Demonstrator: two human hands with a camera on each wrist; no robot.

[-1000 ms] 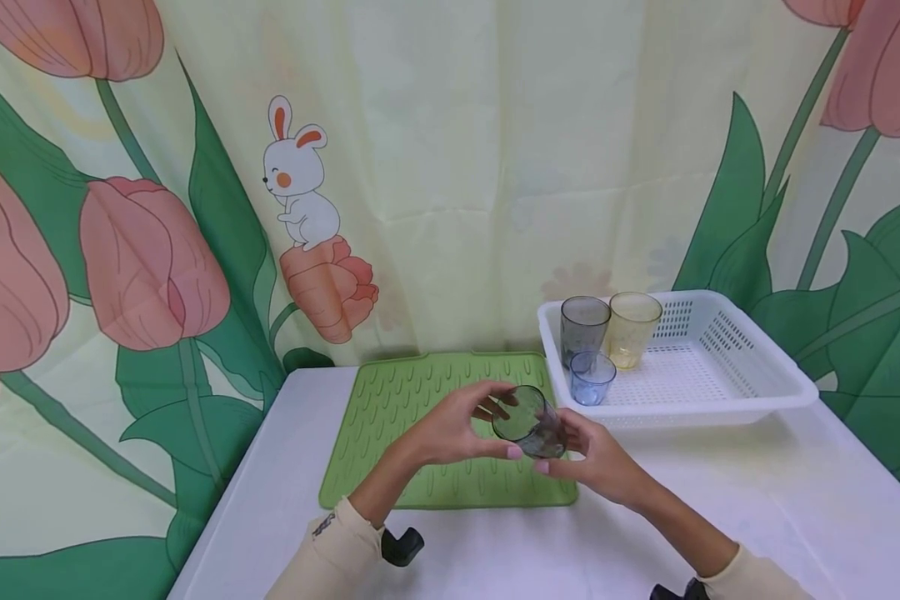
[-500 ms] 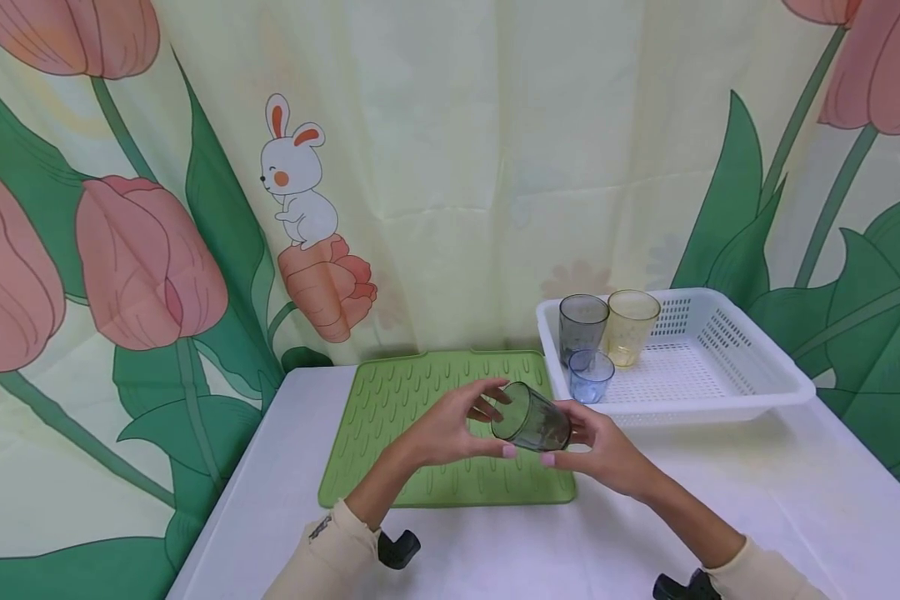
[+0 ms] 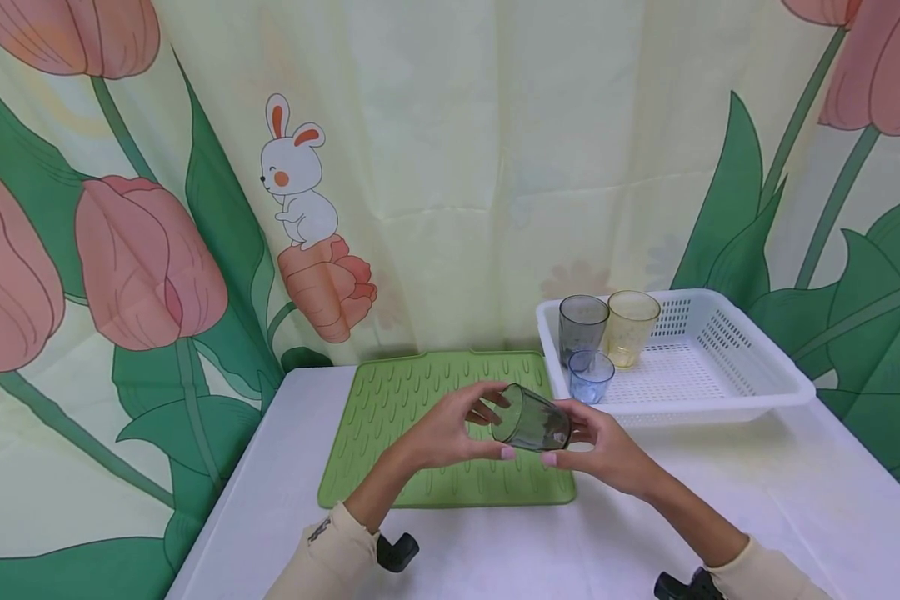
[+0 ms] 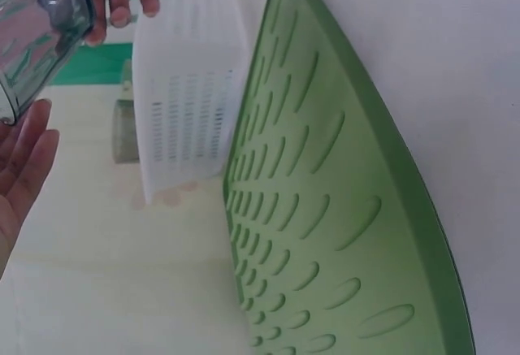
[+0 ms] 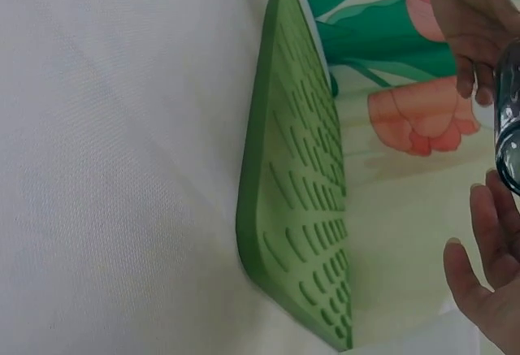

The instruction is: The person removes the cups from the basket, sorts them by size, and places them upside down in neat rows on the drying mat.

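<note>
A dark grey clear drinking glass (image 3: pixel 536 421) is held tilted on its side above the green ridged drying mat (image 3: pixel 390 433), its mouth facing left. My left hand (image 3: pixel 446 429) holds the mouth end, fingers behind and thumb below. At the base end, my right hand (image 3: pixel 607 454) grips the glass with fingers behind and thumb in front. In the left wrist view the glass (image 4: pixel 36 38) spans the two hands, left fingertips at its rim. Only part of the glass (image 5: pixel 509 119) shows in the right wrist view, near the right hand (image 5: pixel 491 266).
A white perforated basket (image 3: pixel 765 400) stands to the right of the mat. In its left end are a tall grey glass (image 3: pixel 581 325), a yellow glass (image 3: pixel 633 333) and a short blue glass (image 3: pixel 591 383). A white cloth (image 3: pixel 510 550) covers the table; a printed curtain (image 3: pixel 450 167) hangs behind.
Over the last second the glass has turned from its mouth facing me more to lying sideways, and my right hand has shifted slightly right. The last half second shows hardly any movement.
</note>
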